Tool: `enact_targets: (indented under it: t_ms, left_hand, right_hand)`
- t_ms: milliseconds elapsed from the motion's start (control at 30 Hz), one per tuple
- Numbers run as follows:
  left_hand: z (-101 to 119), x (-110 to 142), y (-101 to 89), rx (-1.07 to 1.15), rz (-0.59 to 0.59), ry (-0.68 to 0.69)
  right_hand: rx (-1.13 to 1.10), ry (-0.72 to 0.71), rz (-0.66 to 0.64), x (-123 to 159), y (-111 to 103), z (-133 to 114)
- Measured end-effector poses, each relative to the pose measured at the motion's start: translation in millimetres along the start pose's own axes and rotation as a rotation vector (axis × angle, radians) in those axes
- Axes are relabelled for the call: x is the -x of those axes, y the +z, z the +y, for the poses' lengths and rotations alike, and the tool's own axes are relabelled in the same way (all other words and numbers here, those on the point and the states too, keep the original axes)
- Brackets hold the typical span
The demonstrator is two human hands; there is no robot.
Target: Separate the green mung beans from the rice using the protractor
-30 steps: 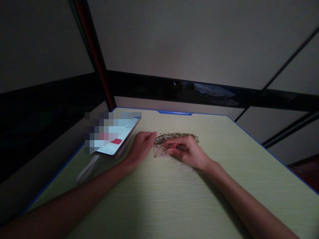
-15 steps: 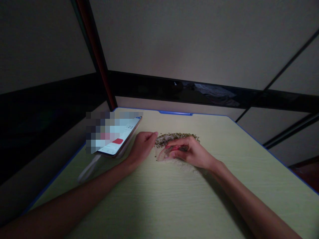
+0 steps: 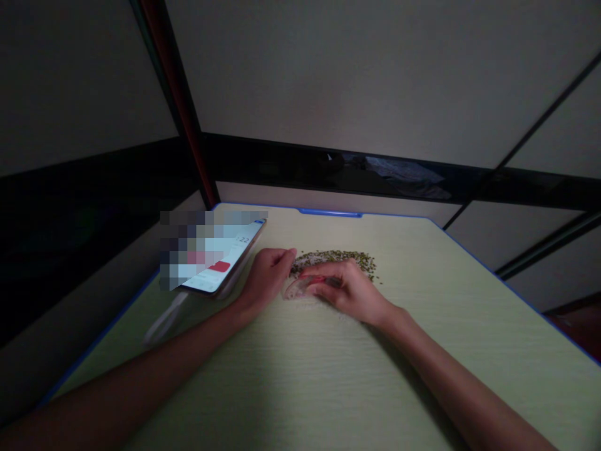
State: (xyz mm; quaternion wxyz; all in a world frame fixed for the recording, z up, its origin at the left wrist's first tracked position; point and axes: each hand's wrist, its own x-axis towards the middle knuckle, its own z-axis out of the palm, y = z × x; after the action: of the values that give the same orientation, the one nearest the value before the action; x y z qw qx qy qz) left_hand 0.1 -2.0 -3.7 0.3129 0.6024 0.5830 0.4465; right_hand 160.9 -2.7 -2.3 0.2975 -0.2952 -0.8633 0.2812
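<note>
Pinches a clear piece (image 3: 295, 289), reddish in part, between the thumb and fingers of the right hand (image 3: 352, 291), low over a pale table (image 3: 300, 382). Curls the left hand (image 3: 267, 279) into a loose fist just beside the piece, palm side hidden; cannot tell of anything inside. Has the clear piece between both hands, at the near side of a spread of small green grains (image 3: 364, 260). Has pale grains (image 3: 345, 318) strewn just below the right hand, faint and blurred, with others among the green. Reaches in with both bare forearms from the lower corners, well apart there and converging toward the middle. Has a lit phone (image 3: 237, 247) aslant to the left of the left hand, partly pixelated, with a red button (image 3: 221, 267) on screen and a white strap (image 3: 162, 319) near its close end. Faces a blue handle (image 3: 331, 213) at the table's far edge and gray panels (image 3: 352, 81) beyond, crossed by a dark band (image 3: 282, 166).
</note>
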Motion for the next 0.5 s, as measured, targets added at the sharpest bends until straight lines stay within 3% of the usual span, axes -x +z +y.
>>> enact_targets:
  t_ms: [233, 367, 500]
  left_hand:
    - [-3, -1, -0.6, 0.016, -0.005, 0.004]
    - [-2, 0, -1.1, 0.009, -0.001, 0.003]
    - [0, 1, -1.4, 0.025, -0.004, 0.0]
  right_hand:
    - [0.014, -0.024, 0.023, -1, 3, -3]
    - [0.006, 0.018, -0.024, 3, -5, -1]
    - [0.034, 0.09, 0.031, 9, -13, 7]
